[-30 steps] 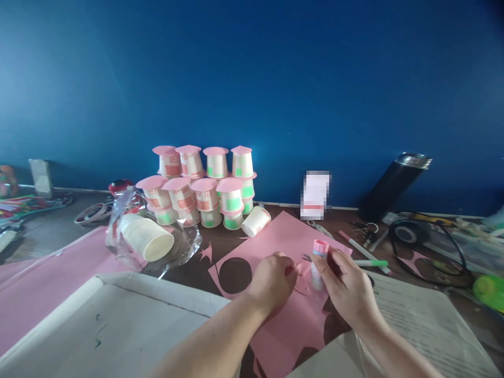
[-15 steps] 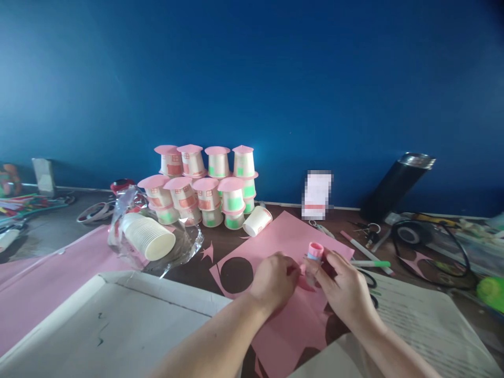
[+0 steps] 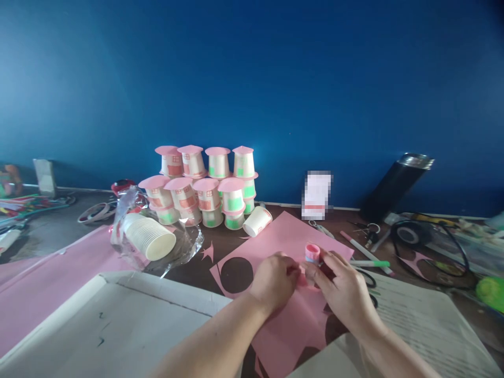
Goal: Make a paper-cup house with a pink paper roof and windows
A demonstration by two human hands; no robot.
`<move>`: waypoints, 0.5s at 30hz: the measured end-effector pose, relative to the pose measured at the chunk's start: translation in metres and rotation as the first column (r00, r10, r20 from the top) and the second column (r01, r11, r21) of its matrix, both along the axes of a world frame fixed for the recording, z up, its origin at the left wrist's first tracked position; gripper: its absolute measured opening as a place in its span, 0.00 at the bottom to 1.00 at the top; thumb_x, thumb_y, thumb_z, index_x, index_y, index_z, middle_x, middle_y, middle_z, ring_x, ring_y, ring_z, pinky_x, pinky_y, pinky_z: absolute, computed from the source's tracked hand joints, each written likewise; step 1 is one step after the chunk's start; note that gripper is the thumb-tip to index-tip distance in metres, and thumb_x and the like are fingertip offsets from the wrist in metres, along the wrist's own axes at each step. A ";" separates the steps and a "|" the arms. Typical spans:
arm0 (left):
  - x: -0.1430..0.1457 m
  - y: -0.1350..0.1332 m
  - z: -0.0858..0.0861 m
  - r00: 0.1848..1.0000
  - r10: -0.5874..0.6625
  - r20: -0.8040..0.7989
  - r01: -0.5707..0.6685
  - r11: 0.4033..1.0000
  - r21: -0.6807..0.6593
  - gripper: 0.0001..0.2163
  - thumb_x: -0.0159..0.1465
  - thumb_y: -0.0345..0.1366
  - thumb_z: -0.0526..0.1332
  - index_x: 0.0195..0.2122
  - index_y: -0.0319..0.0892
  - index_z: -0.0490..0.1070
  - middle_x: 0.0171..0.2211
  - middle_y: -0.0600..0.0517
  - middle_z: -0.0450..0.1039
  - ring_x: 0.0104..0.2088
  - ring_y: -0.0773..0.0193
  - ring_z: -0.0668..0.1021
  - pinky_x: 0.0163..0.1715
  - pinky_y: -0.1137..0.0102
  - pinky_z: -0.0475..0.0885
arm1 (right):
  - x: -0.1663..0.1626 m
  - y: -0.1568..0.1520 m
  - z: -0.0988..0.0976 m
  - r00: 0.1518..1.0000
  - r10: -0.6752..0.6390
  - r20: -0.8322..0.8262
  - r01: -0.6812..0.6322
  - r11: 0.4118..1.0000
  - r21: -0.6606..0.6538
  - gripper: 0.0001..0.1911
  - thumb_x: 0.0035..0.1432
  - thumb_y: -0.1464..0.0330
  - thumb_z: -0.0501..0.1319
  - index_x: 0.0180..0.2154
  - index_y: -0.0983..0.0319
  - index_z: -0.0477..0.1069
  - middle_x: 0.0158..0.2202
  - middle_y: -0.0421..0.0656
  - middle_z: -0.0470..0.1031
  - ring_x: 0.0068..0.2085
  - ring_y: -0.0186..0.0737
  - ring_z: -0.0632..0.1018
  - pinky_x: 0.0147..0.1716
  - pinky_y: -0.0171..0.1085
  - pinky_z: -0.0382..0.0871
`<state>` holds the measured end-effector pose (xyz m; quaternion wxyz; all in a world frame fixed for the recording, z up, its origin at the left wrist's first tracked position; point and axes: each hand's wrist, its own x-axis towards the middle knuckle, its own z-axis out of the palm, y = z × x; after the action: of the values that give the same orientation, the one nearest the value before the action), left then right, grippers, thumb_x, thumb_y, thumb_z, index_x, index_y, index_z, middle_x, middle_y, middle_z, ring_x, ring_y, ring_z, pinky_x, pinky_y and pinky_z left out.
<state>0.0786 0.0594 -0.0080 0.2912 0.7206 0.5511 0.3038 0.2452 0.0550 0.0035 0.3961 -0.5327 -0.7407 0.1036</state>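
Note:
My right hand (image 3: pixel 342 291) is closed around a glue stick (image 3: pixel 312 253) with a pink cap, held tilted toward the left. My left hand (image 3: pixel 273 281) is closed in a pinch on a small pink paper piece (image 3: pixel 302 278), touching the right hand's fingertips. Both hands hover over a pink paper sheet (image 3: pixel 283 315) with a round hole (image 3: pixel 236 274) cut in it.
Several decorated paper-cup houses (image 3: pixel 205 186) are stacked by the blue wall. A sleeve of plain cups (image 3: pixel 147 239) lies in plastic wrap. Pens (image 3: pixel 368 254), scissors, a black flask (image 3: pixel 396 186), a cable coil and a white board (image 3: pixel 98 325) surround the sheet.
My right hand brought the glue stick left and lower, tilting it toward my left hand until the two hands met over the pink paper piece.

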 end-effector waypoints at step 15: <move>0.001 0.001 -0.003 0.999 0.035 0.002 -0.035 0.999 -0.001 0.11 0.60 0.34 0.59 0.20 0.42 0.66 0.27 0.55 0.70 0.25 0.69 0.68 0.26 0.73 0.58 | 0.052 0.005 0.019 0.890 -0.406 -0.206 0.434 0.894 0.110 0.25 0.57 0.49 0.60 0.46 0.60 0.77 0.40 0.47 0.78 0.34 0.45 0.80 0.34 0.40 0.75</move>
<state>0.0798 0.0606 -0.0105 0.2870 0.7103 0.5634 0.3092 0.2974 0.0598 0.0223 0.5131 -0.6372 -0.5751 0.0055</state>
